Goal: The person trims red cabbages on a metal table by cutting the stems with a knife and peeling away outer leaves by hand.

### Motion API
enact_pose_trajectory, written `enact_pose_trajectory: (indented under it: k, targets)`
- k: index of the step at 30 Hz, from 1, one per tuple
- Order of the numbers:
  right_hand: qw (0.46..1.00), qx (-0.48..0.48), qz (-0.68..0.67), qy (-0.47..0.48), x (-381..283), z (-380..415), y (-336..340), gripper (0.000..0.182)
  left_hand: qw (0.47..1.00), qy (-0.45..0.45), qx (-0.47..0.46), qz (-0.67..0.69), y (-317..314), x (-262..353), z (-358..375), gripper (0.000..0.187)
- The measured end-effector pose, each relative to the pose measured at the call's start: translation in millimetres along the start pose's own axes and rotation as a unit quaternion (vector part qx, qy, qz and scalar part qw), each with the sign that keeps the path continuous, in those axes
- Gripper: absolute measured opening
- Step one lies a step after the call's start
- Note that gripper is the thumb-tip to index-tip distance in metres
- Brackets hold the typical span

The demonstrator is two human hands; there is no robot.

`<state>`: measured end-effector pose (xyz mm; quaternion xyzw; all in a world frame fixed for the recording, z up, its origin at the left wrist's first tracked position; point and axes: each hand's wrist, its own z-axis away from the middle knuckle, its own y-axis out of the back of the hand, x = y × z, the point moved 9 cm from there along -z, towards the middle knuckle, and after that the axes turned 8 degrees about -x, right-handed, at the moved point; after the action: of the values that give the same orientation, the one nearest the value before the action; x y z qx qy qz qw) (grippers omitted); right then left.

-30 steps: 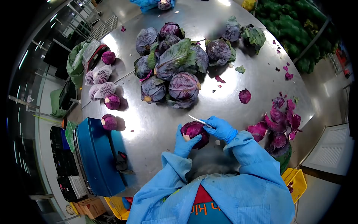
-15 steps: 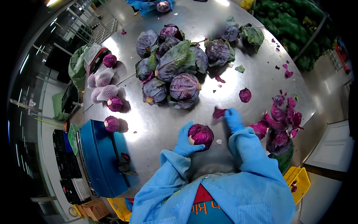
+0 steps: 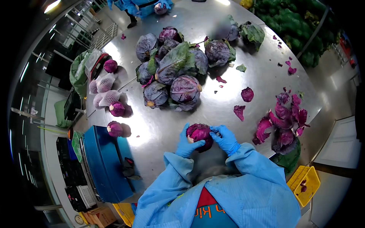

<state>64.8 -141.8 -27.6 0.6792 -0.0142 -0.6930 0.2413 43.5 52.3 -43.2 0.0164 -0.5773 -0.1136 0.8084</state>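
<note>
Near the front edge of the metal table, my left hand point(image 3: 186, 142) in a blue glove grips a red cabbage point(image 3: 199, 136) from its left side. The gloved fingers of my right hand point(image 3: 226, 139) are bent against the cabbage's right side; whether they pinch a leaf is too small to tell. Beyond my hands sits a pile of cabbages with outer leaves point(image 3: 184, 89). A torn purple leaf point(image 3: 239, 112) and a small red cabbage point(image 3: 247, 94) lie to the right, before a heap of peeled leaves point(image 3: 285, 121).
On the left stand a blue box point(image 3: 106, 163), trimmed cabbages point(image 3: 115, 129) and netted items point(image 3: 104, 83). A yellow crate point(image 3: 304, 184) is at the lower right. Across the metal table point(image 3: 163, 121), a co-worker in blue point(image 3: 144, 8) holds a cabbage. Green net sacks point(image 3: 289, 26) stand behind.
My right hand has let go of the torn leaf, which now lies on the table, and has moved left to the cabbage. The co-worker's hand has come into view on the far cabbage.
</note>
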Motion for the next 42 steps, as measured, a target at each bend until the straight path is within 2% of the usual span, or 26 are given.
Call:
enact_pose_trajectory:
  k: [3, 6, 9, 12, 13, 15, 16, 18, 20, 21, 23, 26, 32, 35, 38, 39, 40, 42]
  targets:
    - [0.991, -0.010, 0.125, 0.035, -18.3, -2.8, 2.5, 0.030, 0.999, -0.013, 0.011, 0.044, -1.2, -10.4, -1.8, 0.116]
    - [0.981, 0.020, 0.195, 0.003, -8.3, -4.2, 6.5, 0.023, 0.999, -0.030, 0.011, 0.042, -3.4, -12.0, -3.6, 0.121]
    - [0.972, 0.110, 0.208, -0.030, 48.5, -16.8, 38.3, 0.018, 0.999, -0.034, 0.013, 0.015, 1.4, -17.5, -0.3, 0.119]
    - [0.921, 0.110, 0.336, -0.163, 101.2, -5.9, 95.9, 0.019, 0.988, -0.048, 0.023, 0.143, 5.5, -17.6, 13.4, 0.116]
    - [0.904, 0.101, 0.366, -0.196, 111.0, 1.2, 113.7, 0.022, 0.973, -0.052, 0.023, 0.224, 8.3, -30.3, 13.9, 0.114]
    - [0.894, 0.244, 0.347, -0.142, 79.7, 27.3, 147.2, 0.030, 0.922, -0.060, 0.022, 0.381, 10.6, -61.3, 9.9, 0.109]
    - [0.878, 0.271, 0.378, -0.112, 70.5, 31.8, 149.4, 0.038, 0.893, -0.047, 0.016, 0.446, 8.6, -50.7, 12.4, 0.105]
    - [0.954, 0.174, 0.219, -0.112, 79.8, 20.4, 123.9, 0.038, 0.891, -0.035, 0.008, 0.453, 7.0, -46.2, 9.8, 0.106]
    - [0.989, 0.068, 0.022, -0.127, 82.3, 7.3, 67.2, 0.036, 0.907, -0.034, -0.004, 0.421, 6.5, -51.2, 7.4, 0.108]
    - [0.986, 0.011, -0.092, -0.139, 78.6, -0.5, 28.1, 0.034, 0.913, -0.034, 0.004, 0.407, 6.4, -47.1, 10.4, 0.108]
    - [0.955, -0.081, -0.212, -0.190, 46.3, -9.1, -20.2, 0.032, 0.926, -0.037, 0.022, 0.376, 6.1, -33.4, 17.9, 0.110]
    - [0.909, -0.149, -0.304, -0.242, 50.3, -13.1, -49.6, 0.032, 0.922, -0.038, 0.021, 0.384, 9.0, -36.2, 17.7, 0.111]
    - [0.935, -0.154, -0.244, -0.207, 55.3, -19.8, -39.2, 0.027, 0.917, -0.021, 0.026, 0.397, 6.2, -37.6, 12.3, 0.106]
    - [0.995, -0.053, -0.080, -0.034, 78.3, -32.9, -28.7, 0.023, 0.903, -0.031, 0.001, 0.429, 6.6, -41.9, 8.7, 0.100]
    - [0.975, -0.012, 0.203, -0.086, 106.2, -22.1, 5.9, 0.024, 0.872, -0.037, -0.016, 0.489, 2.1, -40.6, 8.3, 0.086]
    - [0.973, -0.006, 0.189, -0.136, 100.8, -11.9, 27.1, 0.026, 0.859, -0.035, -0.023, 0.510, -0.9, -25.4, 11.9, 0.079]
    - [0.967, 0.036, 0.208, -0.144, 100.6, 0.5, 51.1, 0.027, 0.846, -0.031, -0.028, 0.532, -2.8, -17.1, 16.1, 0.072]
    - [0.932, 0.031, 0.314, -0.181, 98.5, 26.9, 98.5, 0.027, 0.769, 0.023, 0.011, 0.639, 0.1, -30.0, 24.0, 0.071]
